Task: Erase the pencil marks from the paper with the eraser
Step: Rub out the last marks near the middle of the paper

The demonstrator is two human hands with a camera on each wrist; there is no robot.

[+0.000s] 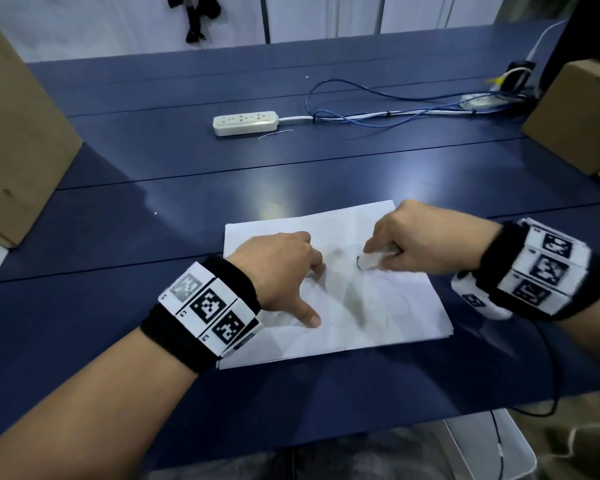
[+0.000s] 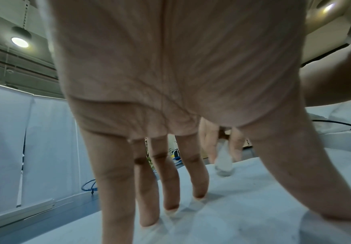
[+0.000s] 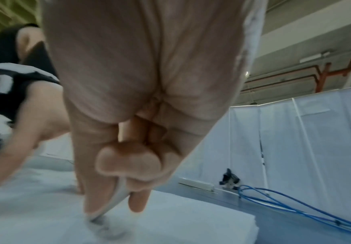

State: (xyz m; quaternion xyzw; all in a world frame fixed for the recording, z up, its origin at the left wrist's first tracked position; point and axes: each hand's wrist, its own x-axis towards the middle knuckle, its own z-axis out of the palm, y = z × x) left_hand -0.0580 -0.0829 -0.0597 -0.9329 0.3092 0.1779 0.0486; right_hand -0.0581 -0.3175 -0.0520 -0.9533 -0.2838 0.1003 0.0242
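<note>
A white sheet of paper [image 1: 378,306] lies on the dark blue table [image 1: 153,237] in front of me. My left hand [image 1: 284,268] presses it flat with straight, spread fingers [image 2: 170,181] and thumb. My right hand [image 1: 406,244] pinches a white eraser [image 1: 373,260] between thumb and fingers, its tip down on the paper beside a dark pencil mark [image 1: 359,264]. In the right wrist view the eraser [image 3: 107,219] is blurred against the paper [image 3: 191,222]. The left wrist view shows the eraser [image 2: 224,163] upright on the paper [image 2: 253,206] beyond my fingers.
A white power strip [image 1: 245,123] lies mid-table, with blue cables [image 1: 378,112] running to the right. Cardboard boxes stand at the left edge [image 1: 14,140] and at the right edge [image 1: 579,116]. White partition panels [image 3: 295,132] close off the far side.
</note>
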